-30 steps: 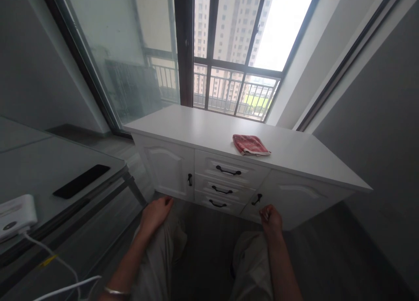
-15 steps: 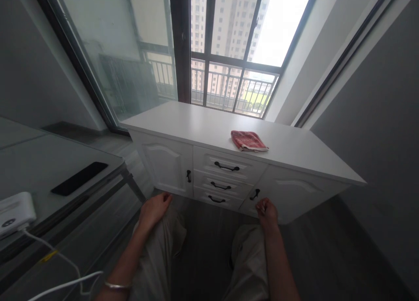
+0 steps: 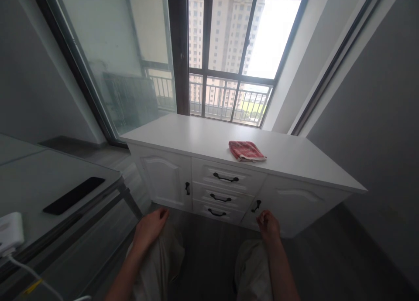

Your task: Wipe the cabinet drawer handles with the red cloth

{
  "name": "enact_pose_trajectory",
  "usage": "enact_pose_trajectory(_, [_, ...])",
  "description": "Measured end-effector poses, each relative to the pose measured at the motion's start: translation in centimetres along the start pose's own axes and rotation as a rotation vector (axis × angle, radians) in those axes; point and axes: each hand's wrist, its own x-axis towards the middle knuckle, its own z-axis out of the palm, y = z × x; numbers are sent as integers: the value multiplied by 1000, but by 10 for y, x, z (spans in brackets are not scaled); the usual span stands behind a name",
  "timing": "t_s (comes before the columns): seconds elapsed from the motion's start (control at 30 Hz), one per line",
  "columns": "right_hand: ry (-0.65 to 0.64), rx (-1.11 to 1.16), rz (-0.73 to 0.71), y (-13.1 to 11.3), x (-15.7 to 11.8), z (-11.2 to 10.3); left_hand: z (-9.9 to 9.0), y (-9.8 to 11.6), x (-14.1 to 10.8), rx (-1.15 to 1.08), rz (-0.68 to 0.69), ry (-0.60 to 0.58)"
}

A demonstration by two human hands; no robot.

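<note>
My left hand (image 3: 151, 226) rests on my left knee, its fingers curled together with nothing visible in them. My right hand (image 3: 269, 224) is by my right knee, fingers bent inward, and no object shows in it either. In front of both stands a white cabinet (image 3: 165, 179) with black handles. The handle of its right door (image 3: 256, 206) appears close to my right hand, though I cannot see contact. A folded red cloth (image 3: 247, 151) with a pale edge lies on the cabinet top (image 3: 196, 137), out of reach of the closed fingers.
At the left is a grey table (image 3: 88, 161) holding a black phone-like slab (image 3: 74, 195) and a white device (image 3: 11, 233) with a white cable (image 3: 31, 270). Behind the cabinet are dark-framed glass doors (image 3: 182, 52). A grey wall (image 3: 376, 126) bounds the right side.
The camera has tilted slightly upward, so the cabinet, cloth and table sit lower in the picture. Both hands keep nearly the same pose, and the cloth has not moved on the cabinet.
</note>
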Motion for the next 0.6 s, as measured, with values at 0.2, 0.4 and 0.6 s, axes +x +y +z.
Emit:
enact_pose_trajectory(0.2, [10, -53, 1, 6, 4, -8, 0, 0, 0, -10, 5, 5])
enact_pose_trajectory(0.4, [71, -115, 79, -2, 4, -1, -2, 3, 0, -29, -1, 6])
enact_pose_trajectory(0.6, [158, -85, 185, -10, -1, 11, -3, 2, -2, -61, 9, -9])
